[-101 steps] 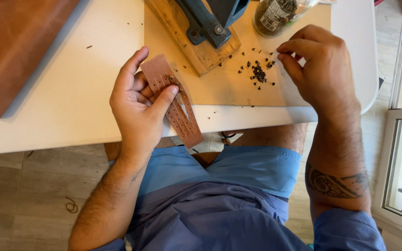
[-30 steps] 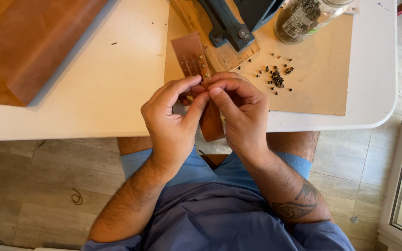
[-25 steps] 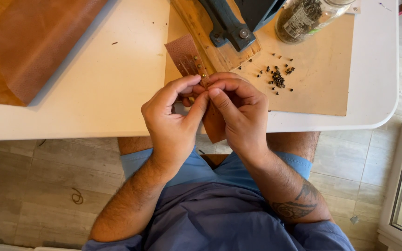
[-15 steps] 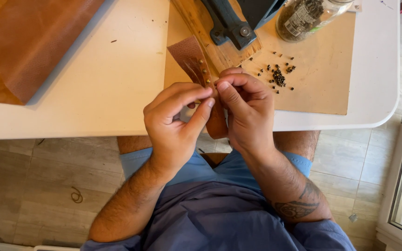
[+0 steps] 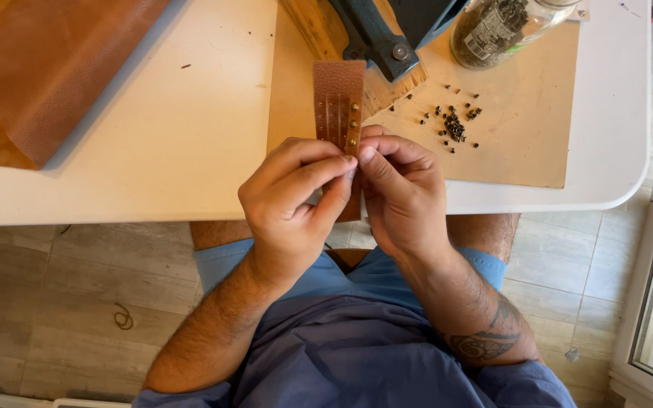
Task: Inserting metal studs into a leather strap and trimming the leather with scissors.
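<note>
head view: the leather strip (image 5: 339, 102) stands in the middle of the frame, just above the two hands, its long axis running up and down the picture. its upper end reaches toward the top centre and overlaps the wooden base (image 5: 319, 30) of the blue metal press (image 5: 376, 34); its lower end shows again below the fingers at the table edge. a row of small brass rivets (image 5: 354, 125) runs down its right side, and faint grooves run lengthwise beside them. both hands meet on the strip at about the same height, so neither is clearly nearer; the rivet row lies on the side of the right hand.

the left hand (image 5: 292, 200), centre-left, is closed narrow, thumb and forefinger pinched onto the strip's lower half from the left. the right hand (image 5: 402, 193), centre-right, is closed the same way, thumb tip pressed against the left fingertips right at the strip's right edge. whether it also holds a loose rivet there cannot be told; the fingers hide it.

to the upper right, well apart from the hands, small dark loose rivets (image 5: 453, 125) lie scattered on a tan mat (image 5: 523, 151), with a glass jar (image 5: 496, 26) above them. a folded brown leather piece (image 5: 62, 68) lies at upper left on the white table (image 5: 153, 174).
</note>
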